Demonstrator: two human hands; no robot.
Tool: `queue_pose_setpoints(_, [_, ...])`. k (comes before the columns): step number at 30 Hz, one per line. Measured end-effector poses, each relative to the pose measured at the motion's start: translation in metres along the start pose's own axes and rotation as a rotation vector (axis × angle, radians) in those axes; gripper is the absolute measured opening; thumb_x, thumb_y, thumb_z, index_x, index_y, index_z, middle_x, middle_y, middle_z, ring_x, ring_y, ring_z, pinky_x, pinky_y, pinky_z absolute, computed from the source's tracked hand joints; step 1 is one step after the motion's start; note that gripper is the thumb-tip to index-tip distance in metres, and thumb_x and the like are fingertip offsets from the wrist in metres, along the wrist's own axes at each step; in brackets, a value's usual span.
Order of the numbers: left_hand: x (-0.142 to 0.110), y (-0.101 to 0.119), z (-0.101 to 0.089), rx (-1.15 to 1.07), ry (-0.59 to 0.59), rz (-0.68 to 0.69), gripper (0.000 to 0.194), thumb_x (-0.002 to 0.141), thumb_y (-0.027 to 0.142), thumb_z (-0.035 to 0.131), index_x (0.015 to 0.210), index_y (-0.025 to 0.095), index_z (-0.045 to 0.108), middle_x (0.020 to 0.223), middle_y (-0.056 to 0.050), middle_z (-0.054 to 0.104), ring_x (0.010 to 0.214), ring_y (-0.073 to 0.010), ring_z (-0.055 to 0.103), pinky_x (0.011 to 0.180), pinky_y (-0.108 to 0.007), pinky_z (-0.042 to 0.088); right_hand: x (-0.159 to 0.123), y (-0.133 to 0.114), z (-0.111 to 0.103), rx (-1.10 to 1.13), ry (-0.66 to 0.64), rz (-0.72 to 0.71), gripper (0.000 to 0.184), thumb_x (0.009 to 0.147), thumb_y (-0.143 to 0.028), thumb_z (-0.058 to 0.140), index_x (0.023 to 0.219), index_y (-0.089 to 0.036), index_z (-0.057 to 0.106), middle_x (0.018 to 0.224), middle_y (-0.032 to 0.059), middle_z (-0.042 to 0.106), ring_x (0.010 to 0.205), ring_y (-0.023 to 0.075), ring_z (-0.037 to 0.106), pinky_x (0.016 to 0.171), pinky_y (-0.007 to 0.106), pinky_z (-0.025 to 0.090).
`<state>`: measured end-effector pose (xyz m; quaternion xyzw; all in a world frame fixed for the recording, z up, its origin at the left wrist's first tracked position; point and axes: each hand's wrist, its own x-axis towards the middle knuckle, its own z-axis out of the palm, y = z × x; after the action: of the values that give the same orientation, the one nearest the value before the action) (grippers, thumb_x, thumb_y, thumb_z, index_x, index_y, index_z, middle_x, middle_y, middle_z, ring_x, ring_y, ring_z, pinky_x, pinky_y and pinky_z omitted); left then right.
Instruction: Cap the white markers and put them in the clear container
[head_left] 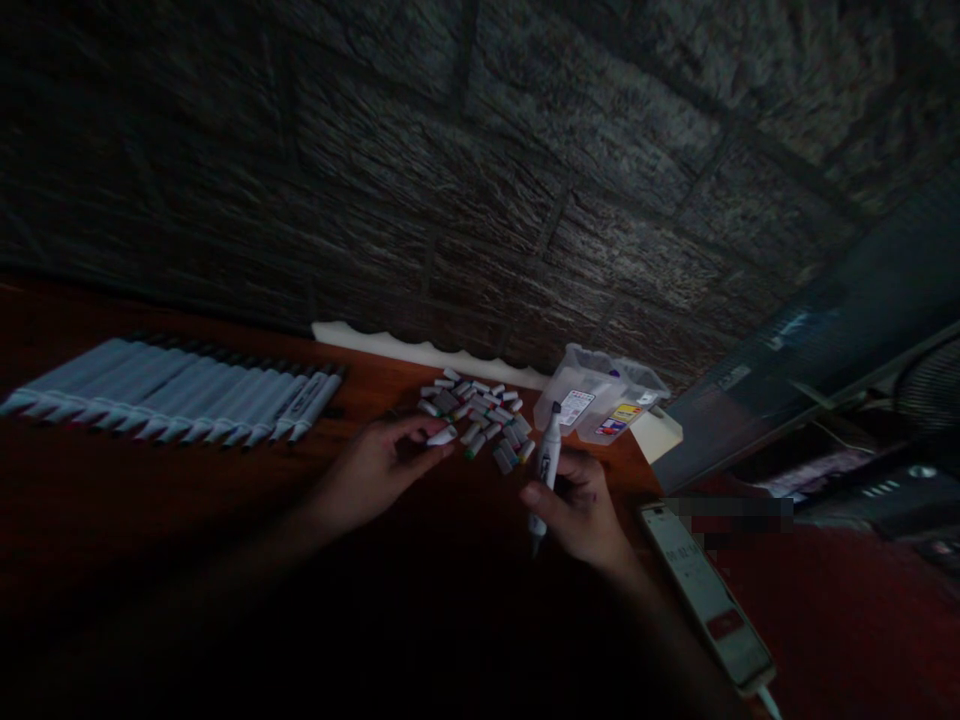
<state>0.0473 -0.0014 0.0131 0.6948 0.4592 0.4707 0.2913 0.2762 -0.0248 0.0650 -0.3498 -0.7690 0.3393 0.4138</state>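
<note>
My right hand (pixel 574 505) is closed round a white marker (pixel 547 462) held nearly upright, its dark tip at the top. My left hand (pixel 379 465) pinches a small white cap (pixel 442 436) between thumb and fingers. Just beyond both hands lies a pile of several loose marker caps (pixel 480 412) on the reddish-brown table (pixel 150 500). A row of several white markers (pixel 180 395) lies side by side at the left of the table.
A clear plastic box (pixel 600 395) with labels lies tipped behind the caps. A white strip (pixel 420 350) runs along the dark brick wall. A white power strip (pixel 709 595) lies at the right. A monitor (pixel 810 360) stands at the right.
</note>
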Motion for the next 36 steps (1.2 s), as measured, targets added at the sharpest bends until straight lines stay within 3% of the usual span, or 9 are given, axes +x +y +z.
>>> queue_pose_setpoints(6, [-0.001,0.000,0.000,0.016,-0.001,0.005,0.025,0.083,0.042,0.062,0.096,0.020,0.069,0.086,-0.002,0.072,0.074,-0.0165,0.066,0.066,-0.027,0.053,0.000,-0.006,0.000,-0.006,-0.007,-0.052,0.044,0.085,-0.051,0.060,0.057,-0.018,0.053,0.050,-0.0043,0.045,0.047,0.0081,0.042,0.045,0.020,0.035])
queue_pose_setpoints(11, [0.000,-0.002,0.000,0.006,0.010,0.036,0.024,0.084,0.041,0.062,0.094,0.020,0.070,0.090,-0.002,0.073,0.081,-0.0167,0.067,0.074,-0.027,0.054,-0.001,-0.015,0.000,0.036,-0.094,-0.062,0.035,0.090,-0.045,0.055,0.073,-0.017,0.066,0.063,0.0006,0.061,0.054,0.0096,0.054,0.049,0.020,0.043])
queue_pose_setpoints(14, [0.000,-0.002,0.000,0.013,0.011,0.033,0.024,0.084,0.040,0.062,0.094,0.020,0.070,0.093,-0.003,0.074,0.084,-0.0173,0.068,0.076,-0.027,0.054,-0.002,-0.015,0.001,0.127,-0.036,-0.095,0.030,0.086,-0.042,0.063,0.068,-0.018,0.063,0.061,-0.0009,0.059,0.053,0.0091,0.054,0.048,0.020,0.044])
queue_pose_setpoints(17, [0.000,0.000,0.000,0.012,0.005,0.038,0.022,0.084,0.038,0.062,0.095,0.020,0.070,0.093,-0.003,0.074,0.084,-0.0175,0.068,0.077,-0.027,0.054,-0.003,-0.014,0.002,0.244,-0.007,-0.024,0.032,0.085,-0.041,0.065,0.063,-0.018,0.057,0.062,-0.0007,0.061,0.047,0.0064,0.048,0.042,0.018,0.040])
queue_pose_setpoints(20, [0.000,0.000,0.000,0.003,0.007,0.041,0.022,0.084,0.038,0.062,0.094,0.021,0.071,0.091,-0.002,0.074,0.083,-0.0180,0.068,0.076,-0.028,0.055,-0.005,-0.012,0.002,0.409,-0.058,0.109,0.024,0.083,-0.041,0.067,0.080,-0.019,0.059,0.064,-0.0010,0.065,0.037,0.0040,0.042,0.031,0.014,0.031])
queue_pose_setpoints(22, [0.000,0.000,0.001,0.001,0.018,0.035,0.022,0.084,0.039,0.063,0.093,0.021,0.070,0.093,-0.003,0.074,0.084,-0.0186,0.068,0.076,-0.029,0.055,-0.006,-0.012,0.001,0.503,-0.092,0.163,0.029,0.081,-0.043,0.069,0.092,-0.019,0.058,0.063,-0.0012,0.066,0.035,0.0043,0.042,0.029,0.013,0.030])
queue_pose_setpoints(28, [0.000,0.004,-0.001,-0.009,0.019,0.039,0.021,0.084,0.039,0.062,0.090,0.021,0.071,0.087,-0.002,0.074,0.081,-0.0175,0.068,0.076,-0.027,0.054,-0.004,-0.016,-0.005,0.698,-0.315,0.269,0.042,0.092,-0.036,0.056,0.130,-0.019,0.050,0.087,0.0065,0.070,0.055,0.0106,0.063,0.046,0.020,0.052])
queue_pose_setpoints(32, [0.000,0.006,-0.002,-0.014,0.020,0.042,0.021,0.084,0.038,0.062,0.090,0.020,0.071,0.086,-0.002,0.073,0.078,-0.0173,0.067,0.075,-0.028,0.054,-0.007,-0.016,-0.008,0.703,-0.312,0.279,0.049,0.094,-0.036,0.054,0.139,-0.022,0.044,0.078,0.0038,0.069,0.048,0.0086,0.059,0.042,0.017,0.050])
queue_pose_setpoints(36, [0.000,0.005,-0.002,-0.025,0.010,0.040,0.021,0.084,0.038,0.062,0.091,0.020,0.071,0.090,-0.003,0.073,0.083,-0.0178,0.068,0.076,-0.028,0.054,-0.011,-0.012,-0.009,0.662,-0.310,0.238,0.052,0.090,-0.048,0.056,0.136,-0.023,0.050,0.069,0.0017,0.066,0.042,0.0059,0.050,0.036,0.013,0.041])
